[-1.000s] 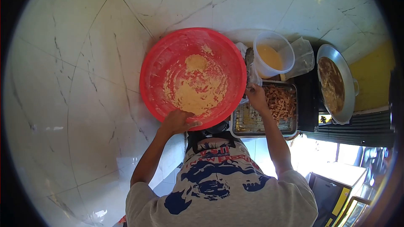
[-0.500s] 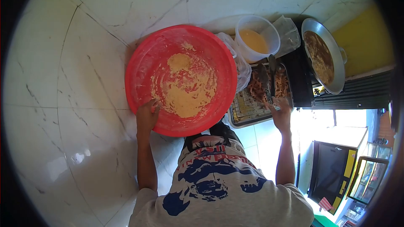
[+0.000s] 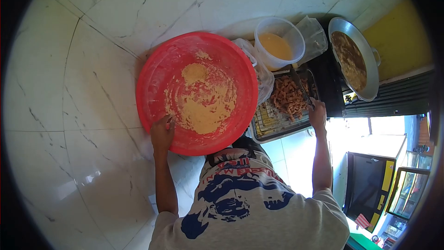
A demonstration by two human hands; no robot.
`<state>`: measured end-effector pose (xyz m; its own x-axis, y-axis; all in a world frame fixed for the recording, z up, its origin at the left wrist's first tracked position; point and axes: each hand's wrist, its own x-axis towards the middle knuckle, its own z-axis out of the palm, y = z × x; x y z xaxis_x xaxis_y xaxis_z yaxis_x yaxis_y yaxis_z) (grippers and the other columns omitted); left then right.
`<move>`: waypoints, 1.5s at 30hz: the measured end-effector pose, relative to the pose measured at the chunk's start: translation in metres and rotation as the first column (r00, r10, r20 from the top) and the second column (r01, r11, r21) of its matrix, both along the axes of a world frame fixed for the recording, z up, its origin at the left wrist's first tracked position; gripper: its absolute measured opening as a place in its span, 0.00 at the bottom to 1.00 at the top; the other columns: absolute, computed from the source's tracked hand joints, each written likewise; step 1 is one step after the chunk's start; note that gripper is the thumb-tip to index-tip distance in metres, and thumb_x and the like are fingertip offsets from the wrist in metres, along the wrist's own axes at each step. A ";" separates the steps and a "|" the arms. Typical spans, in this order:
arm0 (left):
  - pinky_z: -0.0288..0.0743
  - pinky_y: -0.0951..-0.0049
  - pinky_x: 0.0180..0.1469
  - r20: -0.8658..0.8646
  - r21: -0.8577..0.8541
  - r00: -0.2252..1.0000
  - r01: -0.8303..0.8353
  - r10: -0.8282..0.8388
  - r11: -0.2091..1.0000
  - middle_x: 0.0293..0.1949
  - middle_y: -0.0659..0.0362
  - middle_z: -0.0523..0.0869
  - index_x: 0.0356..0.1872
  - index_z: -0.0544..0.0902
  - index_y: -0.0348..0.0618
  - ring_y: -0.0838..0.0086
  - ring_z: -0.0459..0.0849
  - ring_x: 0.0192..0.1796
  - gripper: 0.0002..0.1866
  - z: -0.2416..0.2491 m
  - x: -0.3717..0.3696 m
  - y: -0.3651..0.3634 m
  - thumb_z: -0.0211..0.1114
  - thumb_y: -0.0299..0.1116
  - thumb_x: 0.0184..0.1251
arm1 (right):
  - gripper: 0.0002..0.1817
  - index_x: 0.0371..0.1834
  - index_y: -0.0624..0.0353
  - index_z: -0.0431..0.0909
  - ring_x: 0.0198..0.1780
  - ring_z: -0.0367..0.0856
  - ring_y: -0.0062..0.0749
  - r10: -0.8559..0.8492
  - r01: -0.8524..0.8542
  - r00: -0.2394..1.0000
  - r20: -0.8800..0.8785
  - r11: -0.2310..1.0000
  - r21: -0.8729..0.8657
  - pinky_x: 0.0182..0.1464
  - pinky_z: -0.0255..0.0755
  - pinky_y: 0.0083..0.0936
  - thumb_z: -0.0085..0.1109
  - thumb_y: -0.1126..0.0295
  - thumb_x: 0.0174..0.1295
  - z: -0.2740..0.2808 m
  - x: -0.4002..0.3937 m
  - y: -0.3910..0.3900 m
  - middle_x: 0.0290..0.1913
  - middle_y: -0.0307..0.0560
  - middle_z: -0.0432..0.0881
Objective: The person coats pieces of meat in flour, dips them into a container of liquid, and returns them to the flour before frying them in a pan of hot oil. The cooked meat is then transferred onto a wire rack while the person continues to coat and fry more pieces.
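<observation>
My left hand (image 3: 162,133) is closed on the near left rim of a large red basin (image 3: 150,83), with its fingertips over the inner side. Pale yellow flour (image 3: 203,111) lies clumped and smeared across the basin's bottom. In my right hand (image 3: 317,115) is the handle end of dark tongs (image 3: 301,85), seen nearly edge-on. They slant across a heap of browned fried strips (image 3: 287,97). Under this food is a metal tray (image 3: 264,127) with a wire rack. The tongs' far tips reach the tray's back side.
Behind the tray stands a clear plastic tub (image 3: 296,41) of yellowish liquid. A plastic bag (image 3: 263,76) sits between basin and tray. At right, a wide metal pan (image 3: 373,76) of brown frying oil rests on a black stove (image 3: 332,88). A glass display case (image 3: 407,192) is farther off.
My right hand has moved right and slightly up with the tongs, which have gone from spread to narrow. The food heap is more gathered and uncovered. My left hand stays at the basin rim.
</observation>
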<state>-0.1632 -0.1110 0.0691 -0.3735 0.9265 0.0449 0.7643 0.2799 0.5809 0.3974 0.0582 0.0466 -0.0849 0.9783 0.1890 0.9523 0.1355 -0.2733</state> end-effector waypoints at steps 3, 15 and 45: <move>0.81 0.59 0.49 -0.035 0.025 0.999 -0.014 0.015 1.000 0.43 0.47 0.89 0.48 0.87 0.38 0.54 0.88 0.45 0.14 -0.005 -0.001 -0.001 0.66 0.32 0.65 | 0.16 0.54 0.56 0.82 0.55 0.80 0.51 -0.026 0.025 0.999 -0.024 0.998 -0.052 0.58 0.74 0.41 0.63 0.71 0.62 -0.010 0.002 0.007 0.49 0.55 0.84; 0.81 0.59 0.46 -0.045 0.041 0.997 -0.058 0.060 0.997 0.40 0.48 0.89 0.46 0.88 0.39 0.55 0.89 0.42 0.12 -0.002 0.006 0.003 0.67 0.32 0.64 | 0.13 0.50 0.68 0.81 0.47 0.85 0.55 0.297 -0.440 0.777 -0.554 0.887 -0.142 0.52 0.78 0.43 0.59 0.76 0.63 -0.005 -0.160 0.062 0.47 0.62 0.85; 0.82 0.61 0.46 -0.064 0.029 0.994 -0.083 0.084 0.996 0.39 0.47 0.89 0.46 0.87 0.37 0.57 0.90 0.42 0.13 -0.006 0.005 0.000 0.67 0.32 0.65 | 0.17 0.53 0.64 0.80 0.55 0.83 0.54 0.360 -0.657 0.587 -0.725 0.735 -0.167 0.58 0.75 0.42 0.57 0.64 0.68 -0.051 -0.211 0.078 0.54 0.62 0.83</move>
